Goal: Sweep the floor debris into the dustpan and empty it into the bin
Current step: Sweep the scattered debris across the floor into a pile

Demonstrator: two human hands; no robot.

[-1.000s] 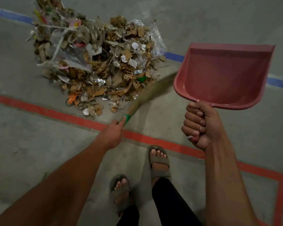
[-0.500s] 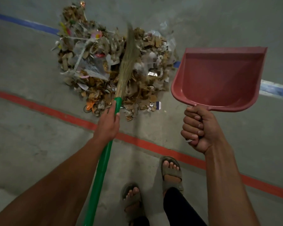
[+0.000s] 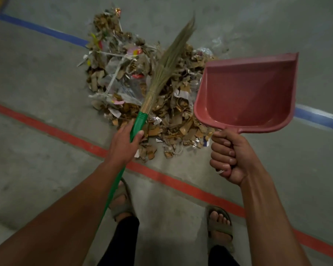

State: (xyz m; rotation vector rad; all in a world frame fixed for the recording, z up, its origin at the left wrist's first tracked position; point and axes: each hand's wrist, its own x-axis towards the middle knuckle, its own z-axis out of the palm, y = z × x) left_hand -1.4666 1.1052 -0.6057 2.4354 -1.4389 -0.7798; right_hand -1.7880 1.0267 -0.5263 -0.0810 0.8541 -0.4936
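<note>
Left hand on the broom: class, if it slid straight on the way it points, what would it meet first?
Probably the debris pile: the left hand points along the broom at it, though height above the floor is unclear.

Pink dustpan [image 3: 246,95], green-handled straw broom [image 3: 138,123], brown debris [image 3: 173,120], red floor line [image 3: 46,129].
</note>
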